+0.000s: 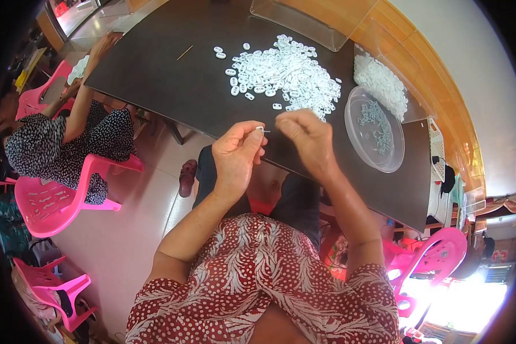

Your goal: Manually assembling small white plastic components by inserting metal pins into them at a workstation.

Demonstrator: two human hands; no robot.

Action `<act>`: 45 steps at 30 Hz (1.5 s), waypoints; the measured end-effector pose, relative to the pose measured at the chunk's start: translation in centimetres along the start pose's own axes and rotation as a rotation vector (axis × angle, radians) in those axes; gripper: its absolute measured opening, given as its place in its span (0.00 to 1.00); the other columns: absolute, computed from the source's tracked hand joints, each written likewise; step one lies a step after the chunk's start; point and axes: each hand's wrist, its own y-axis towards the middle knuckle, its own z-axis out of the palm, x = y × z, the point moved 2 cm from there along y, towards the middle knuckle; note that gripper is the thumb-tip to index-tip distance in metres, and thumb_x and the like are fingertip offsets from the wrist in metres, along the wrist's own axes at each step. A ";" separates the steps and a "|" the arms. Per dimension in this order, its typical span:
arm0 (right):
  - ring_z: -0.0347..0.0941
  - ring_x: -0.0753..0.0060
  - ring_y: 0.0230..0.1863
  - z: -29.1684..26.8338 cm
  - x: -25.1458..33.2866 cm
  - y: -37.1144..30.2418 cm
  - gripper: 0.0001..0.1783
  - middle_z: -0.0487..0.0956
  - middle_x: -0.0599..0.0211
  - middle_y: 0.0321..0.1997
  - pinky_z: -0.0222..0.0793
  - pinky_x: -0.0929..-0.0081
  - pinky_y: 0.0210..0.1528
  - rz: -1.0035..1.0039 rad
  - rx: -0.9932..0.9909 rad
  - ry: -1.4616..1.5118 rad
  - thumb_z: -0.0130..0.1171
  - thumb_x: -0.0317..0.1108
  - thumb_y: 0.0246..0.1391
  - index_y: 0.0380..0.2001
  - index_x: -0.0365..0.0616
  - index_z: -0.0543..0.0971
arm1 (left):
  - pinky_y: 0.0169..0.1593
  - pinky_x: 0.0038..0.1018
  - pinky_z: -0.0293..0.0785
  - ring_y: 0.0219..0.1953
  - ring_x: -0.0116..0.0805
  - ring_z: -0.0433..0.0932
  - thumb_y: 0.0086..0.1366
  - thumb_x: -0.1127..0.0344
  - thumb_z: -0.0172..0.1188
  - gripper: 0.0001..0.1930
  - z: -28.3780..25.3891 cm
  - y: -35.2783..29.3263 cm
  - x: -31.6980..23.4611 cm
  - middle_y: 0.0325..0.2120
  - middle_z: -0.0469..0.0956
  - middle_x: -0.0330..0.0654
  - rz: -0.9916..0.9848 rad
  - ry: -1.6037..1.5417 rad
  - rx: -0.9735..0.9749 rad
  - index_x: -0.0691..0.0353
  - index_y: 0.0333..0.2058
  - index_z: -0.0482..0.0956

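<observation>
My left hand pinches a small white plastic piece between thumb and fingertips, just off the table's near edge. A thin screw sticks out of that piece toward the right. Close by on the right, my right hand is closed with its fingers curled together. Whatever it may hold is hidden. Beyond both hands, a heap of white oval plastic pieces with holes spreads over the dark table. A round clear tray holding many small grey screws lies right of my right hand.
A clear bin with more white pieces stands behind the round tray. Another clear container sits at the far edge. A thin stick lies left of the heap. Another person sits at the left beside a pink chair.
</observation>
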 end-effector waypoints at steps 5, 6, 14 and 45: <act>0.70 0.59 0.33 -1.1 -1.3 3.8 0.05 0.77 0.61 0.29 0.66 0.68 0.36 -0.275 -0.026 -0.437 0.57 0.27 0.45 0.28 0.42 0.80 | 0.22 0.18 0.69 0.21 0.22 0.72 0.62 0.72 0.56 0.08 -0.6 0.7 -0.3 0.24 0.77 0.40 0.011 -0.027 -0.018 0.69 0.39 0.77; 0.68 0.57 0.32 -0.6 -2.0 4.4 0.05 0.76 0.61 0.27 0.64 0.65 0.34 -0.339 -0.033 -0.435 0.58 0.26 0.43 0.27 0.44 0.80 | 0.22 0.18 0.69 0.21 0.22 0.72 0.62 0.72 0.56 0.09 -0.5 0.7 -0.4 0.25 0.77 0.41 0.017 -0.049 -0.013 0.69 0.40 0.77; 0.66 0.57 0.31 1.5 -4.3 7.0 0.05 0.71 0.61 0.24 0.63 0.64 0.33 -0.490 0.044 -0.768 0.62 0.29 0.41 0.26 0.46 0.79 | 0.22 0.18 0.69 0.21 0.22 0.72 0.62 0.73 0.56 0.09 -0.6 0.6 -0.4 0.24 0.76 0.40 -0.024 -0.053 -0.024 0.69 0.40 0.77; 0.70 0.81 0.26 0.0 -0.6 1.7 0.12 0.76 0.68 0.23 0.64 0.83 0.31 0.367 0.271 0.410 0.55 0.36 0.53 0.25 0.36 0.78 | 0.19 0.14 0.66 0.20 0.20 0.72 0.63 0.74 0.54 0.07 0.9 0.6 -0.7 0.24 0.77 0.42 -0.007 -0.054 -0.024 0.69 0.39 0.74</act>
